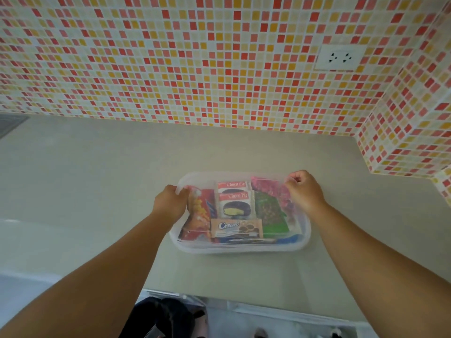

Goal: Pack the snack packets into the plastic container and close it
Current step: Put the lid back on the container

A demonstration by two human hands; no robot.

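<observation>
Both hands (pixel 170 203) (pixel 305 191) gripping lidded container (pixel 240 248) on beige counter (pixel 85 179), mosaic-tiled wall (pixel 195 57) behind.

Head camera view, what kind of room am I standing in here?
Most likely a home kitchen. A plain beige countertop runs into a corner, backed by a red, orange and cream mosaic tile wall with a white double wall socket above counter height.

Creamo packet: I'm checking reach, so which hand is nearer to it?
Left. The left hand grips the container's left rim, just up-left of the Creamo packet; the right hand holds the far-right corner, farther away.
</observation>
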